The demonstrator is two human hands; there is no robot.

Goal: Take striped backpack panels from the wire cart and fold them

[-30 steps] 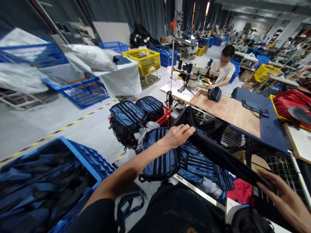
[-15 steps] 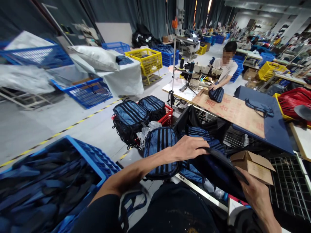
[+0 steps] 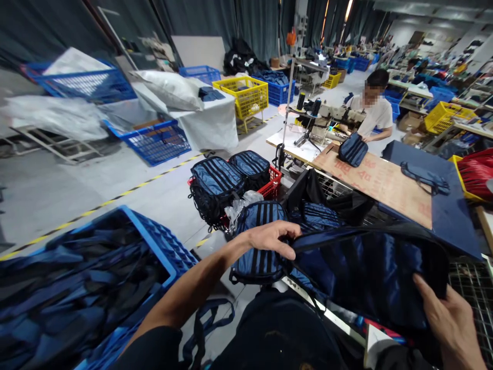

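Between my two hands a dark blue backpack panel with black edging [image 3: 365,272] is stretched out, its shiny inner face turned toward me. My left hand [image 3: 274,239] pinches its left edge between thumb and fingers. At the right end, my right hand [image 3: 449,313] grips the panel with the thumb on the face; some fingers are hidden behind it. Just below my left forearm and wrist lies a blue backpack with black straps [image 3: 260,262]. Another striped blue piece [image 3: 318,215] is partly visible behind the panel.
A red crate [image 3: 273,180] holds finished-looking backpacks [image 3: 217,177]. At left stands a blue crate [image 3: 150,241] full of dark blue fabric pieces. Beyond the wire rack, a person [image 3: 372,108] handles a blue bag [image 3: 352,150] at a sewing machine. A cardboard-topped table [image 3: 400,190] extends right.
The panel has been turned from nearly edge-on to show its broad face. My left hand moved left, my right hand moved right and down. The camera view shifted slightly left.
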